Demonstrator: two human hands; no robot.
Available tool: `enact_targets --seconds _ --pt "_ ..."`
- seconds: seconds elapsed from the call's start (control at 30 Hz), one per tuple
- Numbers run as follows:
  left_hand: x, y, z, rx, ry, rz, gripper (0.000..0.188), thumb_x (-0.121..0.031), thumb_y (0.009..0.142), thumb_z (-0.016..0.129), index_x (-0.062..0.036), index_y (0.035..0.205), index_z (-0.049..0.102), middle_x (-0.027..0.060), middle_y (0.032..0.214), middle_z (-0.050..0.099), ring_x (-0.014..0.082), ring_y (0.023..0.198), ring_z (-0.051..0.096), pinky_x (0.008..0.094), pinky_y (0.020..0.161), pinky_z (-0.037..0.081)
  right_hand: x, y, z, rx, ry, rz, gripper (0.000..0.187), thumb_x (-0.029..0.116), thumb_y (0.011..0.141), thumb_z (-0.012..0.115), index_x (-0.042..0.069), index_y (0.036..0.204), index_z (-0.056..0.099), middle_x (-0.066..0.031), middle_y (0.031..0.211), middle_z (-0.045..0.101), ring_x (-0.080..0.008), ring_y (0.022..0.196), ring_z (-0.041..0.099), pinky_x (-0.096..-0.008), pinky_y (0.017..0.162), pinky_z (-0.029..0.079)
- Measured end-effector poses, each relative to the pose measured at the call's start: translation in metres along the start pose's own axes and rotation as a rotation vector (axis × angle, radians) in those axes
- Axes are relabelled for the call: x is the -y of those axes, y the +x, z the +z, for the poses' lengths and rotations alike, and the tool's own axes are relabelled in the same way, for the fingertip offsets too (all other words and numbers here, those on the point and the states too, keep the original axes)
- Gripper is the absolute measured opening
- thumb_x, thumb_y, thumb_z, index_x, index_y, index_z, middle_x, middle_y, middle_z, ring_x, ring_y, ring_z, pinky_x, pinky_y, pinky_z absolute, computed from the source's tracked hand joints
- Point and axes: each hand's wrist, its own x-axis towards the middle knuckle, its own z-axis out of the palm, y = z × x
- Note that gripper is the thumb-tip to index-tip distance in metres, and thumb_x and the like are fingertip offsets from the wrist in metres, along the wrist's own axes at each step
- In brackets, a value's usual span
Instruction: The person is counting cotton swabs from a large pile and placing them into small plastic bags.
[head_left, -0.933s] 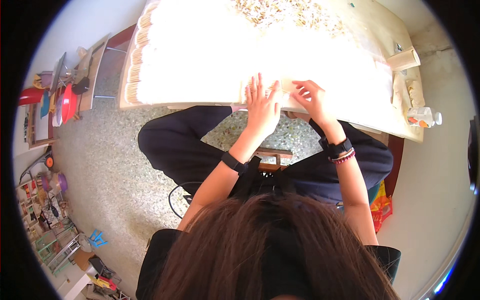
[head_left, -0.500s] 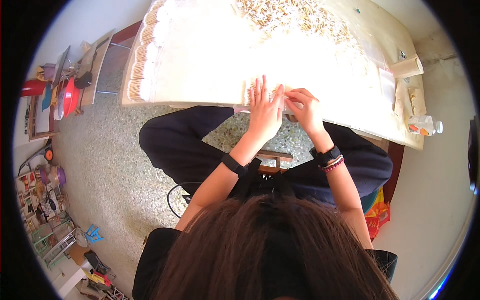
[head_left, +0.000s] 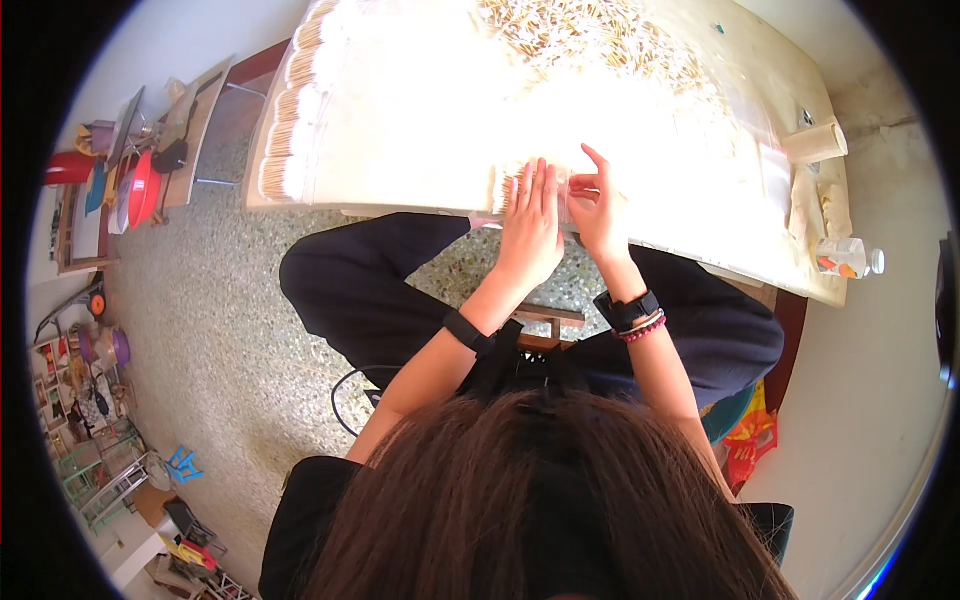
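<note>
Left hand (head_left: 531,235): fingers straight, side by side, laid flat over the swab bundle (head_left: 507,188). Right hand (head_left: 601,215): index raised, others curled at the bundle's right; grip cannot be told. Handling, judged: light, even pressure keeps sticks aligned. Bundle: pale sticks, white-tipped, partly covered, at the counter's (head_left: 775,65) near edge.

Through my feed I see a black short-sleeved top (head_left: 308,500), long hair (head_left: 450,480) over it, dark trousers (head_left: 350,265) ahead of it, a black left wristband (head_left: 469,334) and, ahead of the top too, a bulkier black right wristband (head_left: 628,310) beside pale and red bracelets (head_left: 640,331).
</note>
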Motion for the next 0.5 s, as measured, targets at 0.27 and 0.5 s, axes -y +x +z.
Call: enact_targets --seconds 0.27,0.5 --pt "-0.002 0.002 0.0 0.014 0.066 0.024 0.08 -0.001 0.069 0.059 0.0064 0.138 0.021 0.0233 0.146 0.019 0.0374 0.137 0.015 0.0483 0.111 0.014 -0.006 0.006 0.009 -0.022 -0.006 0.041 0.057 -0.004 0.075 0.063 0.012 0.128 0.051 -0.008 0.075 0.065 -0.0141 0.063 0.062 -0.027 0.064 0.052" --pt "-0.005 0.001 0.003 0.001 0.111 -0.005 0.085 -0.006 0.067 0.065 0.0063 0.139 0.02 0.0252 0.145 0.019 0.0372 0.137 0.016 0.0471 0.111 0.015 -0.012 0.004 0.008 0.014 -0.072 0.011 0.064 -0.003 0.074 0.062 0.015 0.133 0.047 -0.0081 0.075 0.065 -0.0146 0.06 0.058 -0.028 0.062 0.05"
